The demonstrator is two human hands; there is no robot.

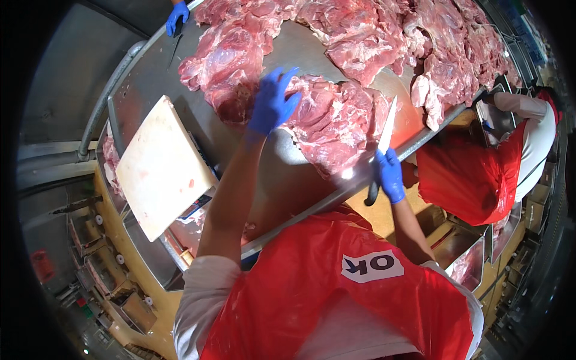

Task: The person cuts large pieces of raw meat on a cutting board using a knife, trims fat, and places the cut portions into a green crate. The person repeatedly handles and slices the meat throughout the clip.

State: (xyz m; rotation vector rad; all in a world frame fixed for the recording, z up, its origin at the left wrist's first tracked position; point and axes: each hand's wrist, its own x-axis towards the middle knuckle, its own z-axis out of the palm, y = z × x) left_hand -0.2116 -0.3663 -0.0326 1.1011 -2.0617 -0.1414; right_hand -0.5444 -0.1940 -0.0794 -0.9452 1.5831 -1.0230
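Observation:
My left hand, in a blue glove, has its fingers spread above the left edge of a large slab of raw meat; whether it touches the meat I cannot tell. In my right hand, also gloved blue, is a knife with a pale blade and a dark handle. The blade points away from me, beside the slab's right side. The slab lies on a metal table, close to its near edge. Another piece of raw meat lies just beyond my left hand.
A white cutting board stands tilted at the left. More raw meat covers the table's far side. At the top left is another person's gloved hand by a dark knife. A person in a red apron bends close by at the right, near metal bins.

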